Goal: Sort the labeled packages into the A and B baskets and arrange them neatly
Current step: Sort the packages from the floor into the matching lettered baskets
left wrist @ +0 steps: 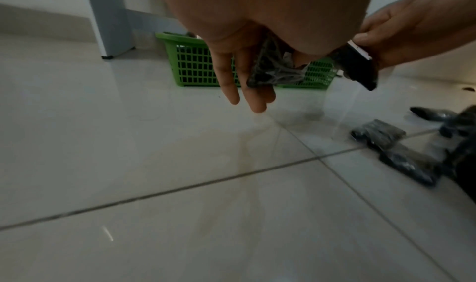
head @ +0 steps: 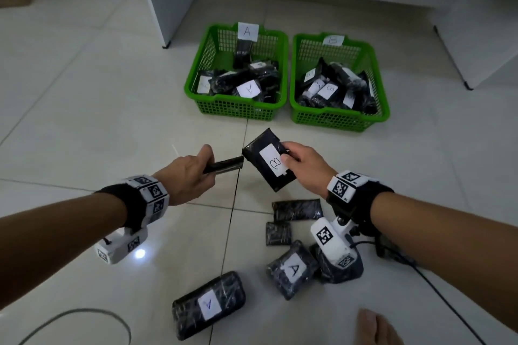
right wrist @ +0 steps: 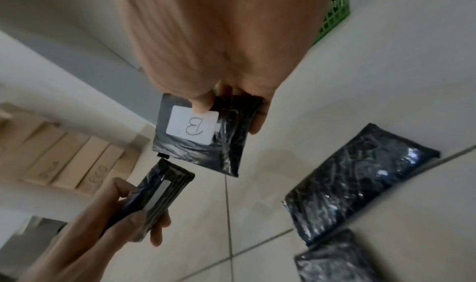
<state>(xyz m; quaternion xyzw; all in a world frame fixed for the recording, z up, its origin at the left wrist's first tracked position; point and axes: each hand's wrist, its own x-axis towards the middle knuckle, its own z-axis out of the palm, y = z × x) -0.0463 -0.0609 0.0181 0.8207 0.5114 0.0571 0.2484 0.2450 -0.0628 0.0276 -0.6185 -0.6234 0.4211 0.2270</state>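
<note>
Hands up over the tiled floor point(head: 84, 92) — right hand point(head: 305, 165) pinching B package point(head: 269, 159), left hand point(head: 190, 173) gripping slim black package point(head: 224, 168); green baskets point(head: 283, 45) beyond, part filled.
</note>
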